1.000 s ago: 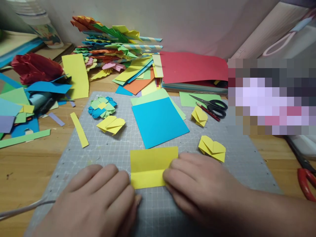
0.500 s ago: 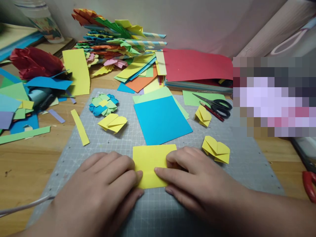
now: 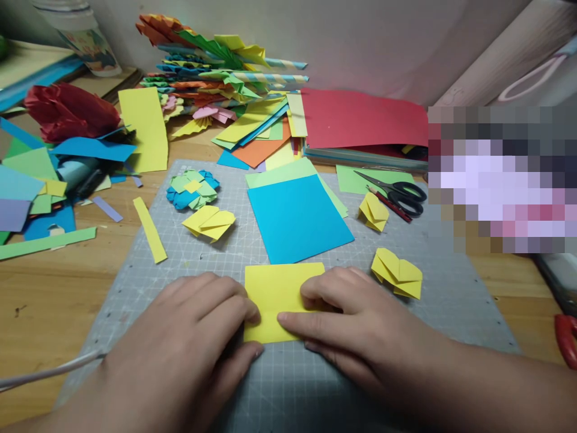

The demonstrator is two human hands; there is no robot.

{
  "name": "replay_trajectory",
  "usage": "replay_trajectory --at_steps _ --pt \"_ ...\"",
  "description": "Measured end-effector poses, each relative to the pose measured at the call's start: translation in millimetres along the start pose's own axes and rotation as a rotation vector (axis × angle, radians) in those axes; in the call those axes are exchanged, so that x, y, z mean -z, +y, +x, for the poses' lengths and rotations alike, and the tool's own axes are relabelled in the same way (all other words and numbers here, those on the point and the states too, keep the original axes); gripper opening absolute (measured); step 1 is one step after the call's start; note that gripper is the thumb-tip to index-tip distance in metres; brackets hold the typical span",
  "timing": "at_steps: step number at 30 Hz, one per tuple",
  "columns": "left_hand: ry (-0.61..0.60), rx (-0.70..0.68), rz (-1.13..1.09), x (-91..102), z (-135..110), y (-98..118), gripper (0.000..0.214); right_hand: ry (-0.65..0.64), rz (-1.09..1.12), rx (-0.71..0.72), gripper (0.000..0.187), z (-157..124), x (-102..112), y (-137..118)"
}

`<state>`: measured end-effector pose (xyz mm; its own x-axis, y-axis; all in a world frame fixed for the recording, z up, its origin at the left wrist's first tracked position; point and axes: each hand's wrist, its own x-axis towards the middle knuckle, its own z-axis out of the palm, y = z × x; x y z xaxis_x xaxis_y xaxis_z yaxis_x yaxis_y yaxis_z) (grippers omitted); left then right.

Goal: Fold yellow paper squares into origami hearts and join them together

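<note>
Touching one yellow sheet (image 3: 273, 291), two hands (image 3: 193, 340) (image 3: 367, 322)

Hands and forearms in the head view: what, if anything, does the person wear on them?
The left hand and right hand wear no visible gloves, rings or watch. The visible forearms are bare, without sleeves. A pale cable meets the left forearm's edge; whether it attaches is unclear.

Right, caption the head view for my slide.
Left hand and right hand on yellow paper over a gridded mat, a blue sheet just beyond.
</note>
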<state>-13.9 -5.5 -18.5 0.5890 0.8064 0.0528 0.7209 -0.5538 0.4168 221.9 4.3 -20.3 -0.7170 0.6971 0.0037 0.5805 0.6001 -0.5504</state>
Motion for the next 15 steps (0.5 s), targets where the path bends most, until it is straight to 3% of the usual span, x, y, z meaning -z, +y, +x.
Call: replay_trajectory --at_steps 7,15 --pt "-0.060 0.107 0.008 -0.8 -1.6 -1.1 0.013 0.007 0.069 0.006 0.023 0.9 -1.0 2.8" --pt "-0.097 0.057 -0.031 -0.7 1.8 1.5 0.009 0.002 0.091 0.002 0.023 0.5 -0.9 2.2"
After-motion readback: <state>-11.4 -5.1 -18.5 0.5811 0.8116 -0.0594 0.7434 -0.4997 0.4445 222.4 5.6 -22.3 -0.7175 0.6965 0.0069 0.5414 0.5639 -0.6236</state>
